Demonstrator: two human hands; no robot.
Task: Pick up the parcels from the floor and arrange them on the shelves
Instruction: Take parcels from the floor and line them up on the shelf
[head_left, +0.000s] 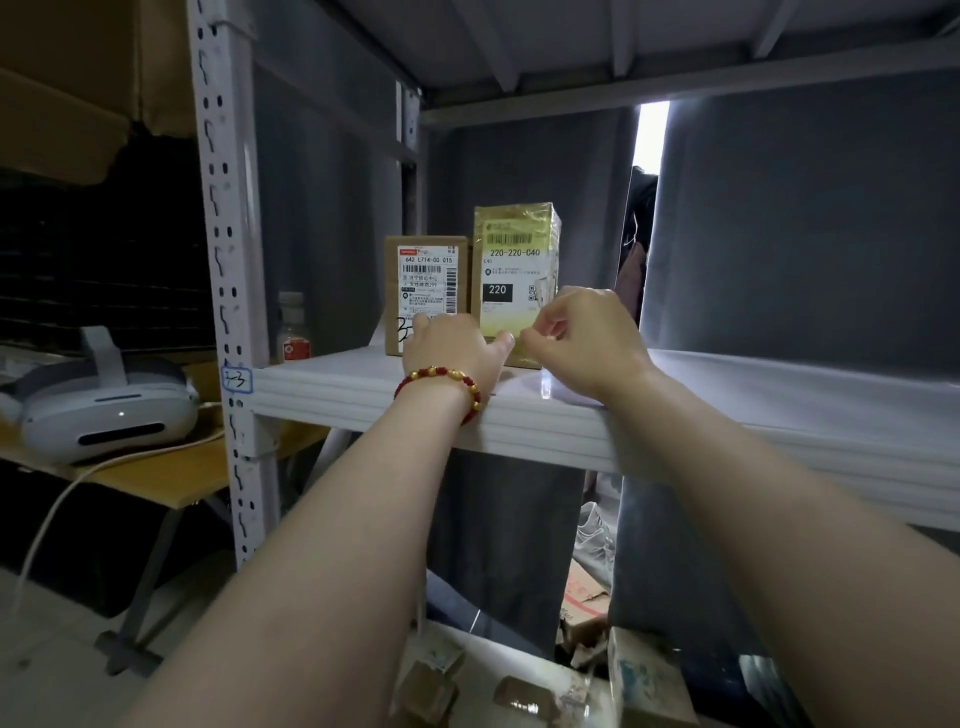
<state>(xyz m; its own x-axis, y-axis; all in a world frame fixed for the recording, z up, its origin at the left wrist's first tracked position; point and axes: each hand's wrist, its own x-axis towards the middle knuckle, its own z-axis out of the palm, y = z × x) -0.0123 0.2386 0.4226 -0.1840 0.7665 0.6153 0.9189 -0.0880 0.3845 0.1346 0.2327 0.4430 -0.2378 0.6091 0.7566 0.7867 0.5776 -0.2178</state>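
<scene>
Two parcels stand side by side on the white shelf (727, 410): a brown cardboard box (426, 270) with a white label, and a taller yellow-taped parcel (514, 244) marked 220. My left hand (447, 348), wearing a red and gold bracelet, rests against the foot of the brown box, and its thumb touches the base of the yellow parcel. My right hand (587, 338) has curled fingers at the yellow parcel's lower right corner and pinches it there. Both hands hide the parcels' lower edges.
A small bottle (292, 327) stands at the shelf's left end, by the perforated upright (228, 260). A white headset (98, 405) with a cable lies on a wooden table (171, 467) to the left. Several parcels (644, 680) lie below the shelf. Grey cloth (805, 234) hangs behind.
</scene>
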